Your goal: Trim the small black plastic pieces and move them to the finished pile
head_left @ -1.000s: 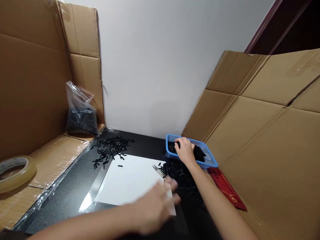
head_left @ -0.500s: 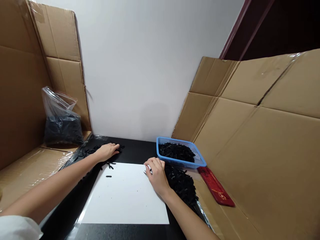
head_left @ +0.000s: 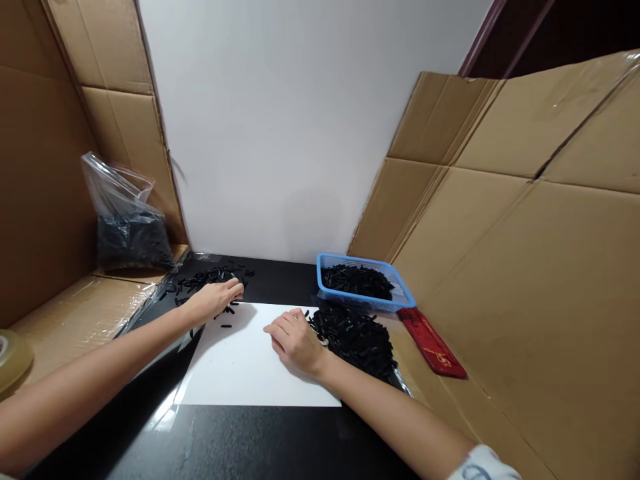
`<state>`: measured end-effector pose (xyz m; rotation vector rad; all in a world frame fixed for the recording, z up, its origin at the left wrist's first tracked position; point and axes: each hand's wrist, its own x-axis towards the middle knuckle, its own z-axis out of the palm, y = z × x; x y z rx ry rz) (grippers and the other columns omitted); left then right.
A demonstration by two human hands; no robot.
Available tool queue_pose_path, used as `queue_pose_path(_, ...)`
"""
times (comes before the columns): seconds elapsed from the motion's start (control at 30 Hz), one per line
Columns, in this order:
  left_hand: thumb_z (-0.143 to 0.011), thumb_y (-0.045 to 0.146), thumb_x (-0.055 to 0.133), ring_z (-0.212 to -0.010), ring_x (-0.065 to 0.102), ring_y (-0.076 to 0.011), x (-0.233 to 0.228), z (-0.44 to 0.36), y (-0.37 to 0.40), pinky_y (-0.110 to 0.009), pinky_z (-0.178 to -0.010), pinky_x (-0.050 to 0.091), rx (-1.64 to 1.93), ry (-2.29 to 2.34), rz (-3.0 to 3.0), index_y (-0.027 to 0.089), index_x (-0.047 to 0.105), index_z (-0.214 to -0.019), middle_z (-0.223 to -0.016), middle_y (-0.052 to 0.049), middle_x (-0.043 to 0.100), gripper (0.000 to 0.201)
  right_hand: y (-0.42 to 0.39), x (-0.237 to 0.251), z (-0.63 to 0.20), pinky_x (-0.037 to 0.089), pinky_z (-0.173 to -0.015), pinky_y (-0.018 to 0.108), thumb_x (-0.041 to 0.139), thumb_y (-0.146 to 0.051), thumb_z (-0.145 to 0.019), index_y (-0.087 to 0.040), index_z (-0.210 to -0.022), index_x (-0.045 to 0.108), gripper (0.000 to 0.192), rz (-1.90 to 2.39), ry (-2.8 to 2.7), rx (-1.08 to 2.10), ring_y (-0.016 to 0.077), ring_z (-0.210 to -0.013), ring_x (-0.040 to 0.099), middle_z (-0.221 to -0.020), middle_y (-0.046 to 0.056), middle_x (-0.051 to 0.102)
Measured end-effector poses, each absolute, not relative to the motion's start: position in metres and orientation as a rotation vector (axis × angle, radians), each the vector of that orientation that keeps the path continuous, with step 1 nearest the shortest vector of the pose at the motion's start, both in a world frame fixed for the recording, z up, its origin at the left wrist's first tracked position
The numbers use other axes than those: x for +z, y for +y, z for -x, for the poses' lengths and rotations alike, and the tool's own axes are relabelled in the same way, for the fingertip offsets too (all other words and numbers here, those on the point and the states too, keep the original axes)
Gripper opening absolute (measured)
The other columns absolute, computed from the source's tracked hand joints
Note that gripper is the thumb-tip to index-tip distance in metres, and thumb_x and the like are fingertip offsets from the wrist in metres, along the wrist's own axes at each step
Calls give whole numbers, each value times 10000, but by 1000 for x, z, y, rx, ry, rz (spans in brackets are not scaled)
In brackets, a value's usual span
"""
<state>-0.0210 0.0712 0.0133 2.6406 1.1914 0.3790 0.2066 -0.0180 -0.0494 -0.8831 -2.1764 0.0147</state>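
My left hand (head_left: 214, 300) is over the far left corner of the white sheet (head_left: 240, 373), beside a scattered pile of short black strips (head_left: 200, 277). Its fingers are drawn together, and whatever they hold is hidden. On the right part of the sheet, my right hand (head_left: 297, 343) is curled, knuckles up, next to a dense heap of black strips (head_left: 357, 337). A shiny bit of a small metal tool (head_left: 324, 342) shows at its edge; the rest is covered by the hand. A single black strip (head_left: 227, 326) lies on the sheet.
Behind the heap stands a blue plastic basket (head_left: 367, 304) of black strips. A red packet (head_left: 435, 347) lies to its right. At left are a clear bag of dark pieces (head_left: 133, 240) and a tape roll (head_left: 15, 360). Cardboard panels (head_left: 540, 267) and a wall enclose the black table (head_left: 240, 440).
My right hand has shifted left over the sheet, away from the basket. My left hand's fingers have drawn closer together. The view has tilted down, bringing the tape roll into sight.
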Motion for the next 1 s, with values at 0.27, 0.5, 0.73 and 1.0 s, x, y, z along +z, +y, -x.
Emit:
queue_pose_path(0.27, -877, 366, 430, -537, 458, -136, -11, -24, 27, -231, -525, 349, 699, 1151, -2092, 212, 487, -708, -567, 46, 470, 235, -8, -60, -192, 460, -577, 280, 398, -187, -926, -183, -1078, 509, 189, 1075, -1764, 388, 163, -610, 585, -750, 16, 602)
queue_pose_path(0.5, -903, 541, 359, -420, 354, -95, -33, -50, 16, -200, -427, 253, 758, 1061, -1570, 198, 470, -739, -483, 65, 434, 396, -3, -61, -194, 475, -495, 242, 636, -347, -825, -200, -936, 569, 196, 947, -1417, 1149, 138, -568, 605, -733, -15, 593)
queue_pose_path(0.73, -866, 353, 540, -531, 497, -105, -28, -50, 14, -178, -443, 280, 709, 847, -851, 134, 621, -741, -639, -45, 614, 264, -8, -64, -194, 494, -523, 263, 656, -281, -819, -204, -845, 648, 82, 983, -1321, 1119, 149, -545, 632, -673, -16, 617)
queue_pose_path(1.0, -855, 303, 617, -600, 520, -100, -29, -50, 14, -174, -452, 312, 691, 773, -728, 105, 693, -756, -751, -65, 628, 234, -10, -58, -200, 460, -591, 280, 626, -354, -856, -192, -865, 741, 199, 996, -1201, 1157, 150, -602, 587, -652, 6, 600)
